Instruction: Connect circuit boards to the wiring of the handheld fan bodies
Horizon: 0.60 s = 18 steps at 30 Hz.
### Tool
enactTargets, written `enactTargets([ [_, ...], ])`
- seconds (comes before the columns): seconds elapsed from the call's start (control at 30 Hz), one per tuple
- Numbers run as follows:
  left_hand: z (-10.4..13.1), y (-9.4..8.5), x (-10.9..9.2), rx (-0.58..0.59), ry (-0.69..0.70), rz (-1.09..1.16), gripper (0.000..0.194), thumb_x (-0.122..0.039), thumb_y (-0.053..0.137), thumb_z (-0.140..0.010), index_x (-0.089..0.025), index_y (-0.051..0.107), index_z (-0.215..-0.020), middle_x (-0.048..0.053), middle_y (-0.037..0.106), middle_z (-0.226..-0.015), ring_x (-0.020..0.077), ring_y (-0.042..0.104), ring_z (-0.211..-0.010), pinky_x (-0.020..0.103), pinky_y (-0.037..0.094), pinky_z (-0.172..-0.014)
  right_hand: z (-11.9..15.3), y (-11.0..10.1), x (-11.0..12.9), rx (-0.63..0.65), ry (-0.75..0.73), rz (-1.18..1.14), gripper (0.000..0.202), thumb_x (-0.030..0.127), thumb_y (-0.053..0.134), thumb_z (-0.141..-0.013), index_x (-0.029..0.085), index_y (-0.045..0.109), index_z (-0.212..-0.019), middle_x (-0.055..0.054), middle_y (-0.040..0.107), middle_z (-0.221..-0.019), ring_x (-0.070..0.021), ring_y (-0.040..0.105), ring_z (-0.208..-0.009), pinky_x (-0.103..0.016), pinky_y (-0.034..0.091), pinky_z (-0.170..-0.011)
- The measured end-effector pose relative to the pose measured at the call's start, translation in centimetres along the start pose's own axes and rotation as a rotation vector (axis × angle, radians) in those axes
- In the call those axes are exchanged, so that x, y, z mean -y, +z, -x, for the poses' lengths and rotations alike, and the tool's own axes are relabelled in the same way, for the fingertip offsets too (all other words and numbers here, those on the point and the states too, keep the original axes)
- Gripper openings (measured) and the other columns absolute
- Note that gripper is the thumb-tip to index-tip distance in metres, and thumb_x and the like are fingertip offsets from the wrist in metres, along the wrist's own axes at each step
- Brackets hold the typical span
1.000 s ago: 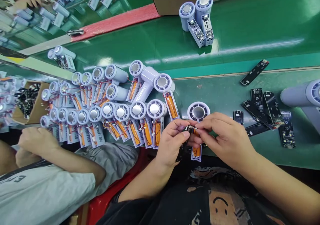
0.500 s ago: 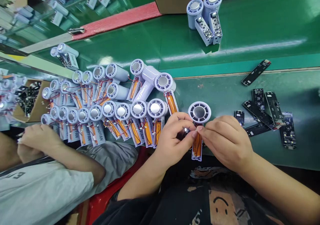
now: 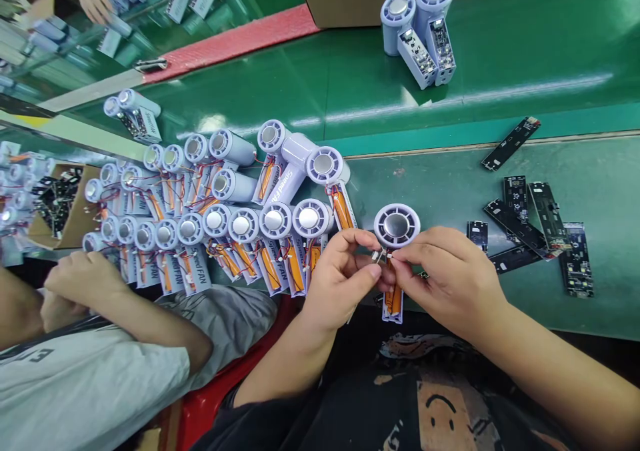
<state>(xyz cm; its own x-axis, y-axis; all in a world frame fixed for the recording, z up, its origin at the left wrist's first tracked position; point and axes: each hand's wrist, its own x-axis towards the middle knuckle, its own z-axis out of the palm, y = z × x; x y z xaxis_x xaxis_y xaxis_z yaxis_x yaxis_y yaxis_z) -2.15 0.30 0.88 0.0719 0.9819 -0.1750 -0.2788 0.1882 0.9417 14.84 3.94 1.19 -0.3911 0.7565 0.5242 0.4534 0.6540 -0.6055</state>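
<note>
One lavender fan unit (image 3: 397,225) stands at the table's front edge, its round metal-centred head up and its handle, with an orange battery (image 3: 393,302) inside, pointing toward me. Over the handle, my left hand (image 3: 350,271) is closed in a pinch near a small white connector on thin wires; a dark part shows beneath its fingers. My right hand (image 3: 447,277) pinches at a small white connector (image 3: 391,253) just beside it. The fingertips of both hands nearly meet below the fan head, and they hide part of the wiring.
Rows of similar fans (image 3: 274,221) fill the left of the table. Several black circuit boards (image 3: 550,217) lie at right. Two fans (image 3: 420,31) and a cardboard box (image 3: 350,1) stand at the back. A co-worker's hands (image 3: 83,281) are at far left.
My left fingers have shifted, and a connector with wires now shows between them. The view has moved slightly. In the upper left, another person's hand has come into sight over the fans.
</note>
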Motion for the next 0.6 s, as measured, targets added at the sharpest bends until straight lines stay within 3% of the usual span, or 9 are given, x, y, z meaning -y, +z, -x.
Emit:
enactTargets([
  [0.13, -0.10, -0.14, 0.02, -0.063, -0.052, 0.031, 0.026, -0.029, 0.076, -0.079, -0.020, 0.056, -0.093, -0.002, 0.064, -0.095, 0.0073, 0.065, -0.062, 0.018, 0.059, -0.054, -0.01, 0.02, 0.33, 0.042, -0.004, 0.095, 0.017, 0.016, 0.058, -0.089, 0.017, 0.066, -0.074, -0.005, 0.069, -0.073, -0.0178, 0.062, -0.070, -0.033, 0.049, -0.066],
  [0.33, -0.03, -0.03, 0.10, -0.141, -0.001, -0.049, 0.022, -0.030, 0.078, -0.078, -0.018, 0.063, -0.089, 0.002, 0.071, -0.091, 0.0103, 0.068, -0.067, 0.019, 0.061, -0.057, -0.18, 0.00, 0.73, 0.052, -0.003, 0.174, 0.022, 0.014, 0.057, -0.089, 0.015, 0.065, -0.069, -0.006, 0.066, -0.070, -0.0198, 0.063, -0.069, -0.034, 0.049, -0.066],
  [0.6, -0.01, 0.30, 0.16, -0.117, 0.185, -0.194, 0.012, -0.015, 0.071, -0.081, -0.019, 0.073, -0.092, 0.005, 0.071, -0.096, 0.0102, 0.068, -0.070, 0.019, 0.061, -0.058, -0.27, -0.15, 0.67, 0.074, -0.005, 0.180, 0.023, 0.016, 0.055, -0.090, 0.017, 0.062, -0.068, -0.005, 0.067, -0.070, -0.0186, 0.062, -0.071, -0.033, 0.051, -0.069],
])
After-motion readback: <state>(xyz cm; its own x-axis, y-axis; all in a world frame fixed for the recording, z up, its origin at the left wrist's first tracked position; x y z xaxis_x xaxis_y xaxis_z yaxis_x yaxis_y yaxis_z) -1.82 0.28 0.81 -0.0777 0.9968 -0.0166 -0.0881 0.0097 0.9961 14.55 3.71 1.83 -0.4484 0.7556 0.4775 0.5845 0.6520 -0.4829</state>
